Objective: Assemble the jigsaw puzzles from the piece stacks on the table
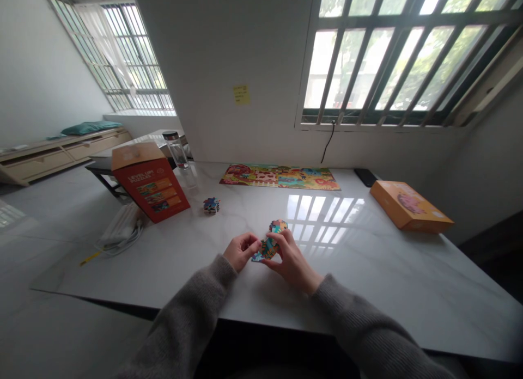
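Observation:
Near the front of the white table, my right hand [293, 262] is closed around several colourful jigsaw puzzle pieces [269, 248], thumb below and fingers on top. The pieces show teal, orange and blue print, and the fingers cover part of them. My left hand [240, 251] meets them from the left, thumb and forefinger pinched at the edge of a puzzle piece. Farther back and to the left stands a small stack of puzzle pieces [211, 206]. A long assembled puzzle [278, 177] with farm and animal pictures lies along the wall.
A red puzzle box [153, 183] stands at the left, beside a glass bottle [176, 150] and a white power strip with cable [120, 226]. On the right are an orange box [411, 206] and a black phone [365, 177]. The table's front edge [278, 327] runs below my forearms.

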Motion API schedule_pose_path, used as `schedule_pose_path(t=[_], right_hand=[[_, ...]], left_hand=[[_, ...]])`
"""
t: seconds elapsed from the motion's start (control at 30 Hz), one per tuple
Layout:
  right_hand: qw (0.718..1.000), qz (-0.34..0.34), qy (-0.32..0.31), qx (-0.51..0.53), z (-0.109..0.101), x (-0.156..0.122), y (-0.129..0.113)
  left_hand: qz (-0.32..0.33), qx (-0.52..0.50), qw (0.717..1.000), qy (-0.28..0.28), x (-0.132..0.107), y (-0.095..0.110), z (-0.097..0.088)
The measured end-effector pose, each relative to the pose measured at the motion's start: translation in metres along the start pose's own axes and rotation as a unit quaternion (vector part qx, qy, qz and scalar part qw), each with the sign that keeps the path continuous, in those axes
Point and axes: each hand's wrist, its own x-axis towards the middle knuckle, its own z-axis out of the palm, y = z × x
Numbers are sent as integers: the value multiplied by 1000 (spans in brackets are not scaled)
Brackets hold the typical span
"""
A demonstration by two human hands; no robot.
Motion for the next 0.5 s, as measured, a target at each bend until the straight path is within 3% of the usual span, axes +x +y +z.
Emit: schedule_pose_path(t=[0.13,0.33,0.5], right_hand=[[1000,-1,-15,5,-2,1,-2],[997,-21,-74,8,-11,0,1],[997,-24,-73,6,-10,-1,7]], left_hand=[[12,41,999,-9,0,-2,-2],[12,5,999,53,3,-4,-9],[-2,7,1000,3,1,-5,-8]])
